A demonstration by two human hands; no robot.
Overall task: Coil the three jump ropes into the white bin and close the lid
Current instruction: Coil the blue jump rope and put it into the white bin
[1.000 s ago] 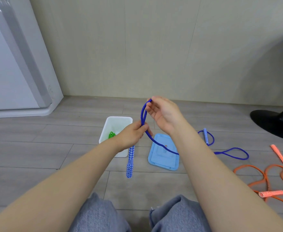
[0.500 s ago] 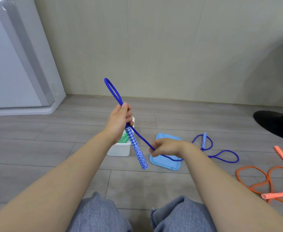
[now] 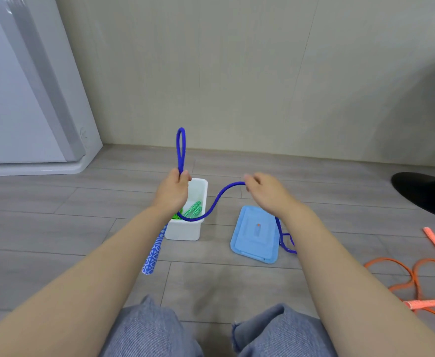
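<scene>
The left hand grips the blue rope above the white bin, a loop standing up from the fist and the patterned handle hanging below. The right hand pinches the rope further along, above the blue lid lying on the floor. A green rope lies in the bin; the orange rope lies well apart, right.

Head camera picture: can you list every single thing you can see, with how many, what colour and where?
blue jump rope: 1, dark blue cord, patterned handle hanging under the left hand, held between both hands
green jump rope: 1, green, inside the bin
orange jump rope: 1, orange, floor at right
white bin: 1, white, floor, centre, open
lid: 1, light blue, floor right of the bin
black base: 1, black, far right
white appliance: 1, white and grey, left
left hand: 1, grips a rope loop
right hand: 1, holds the cord
knees: 2, blue denim, bottom
</scene>
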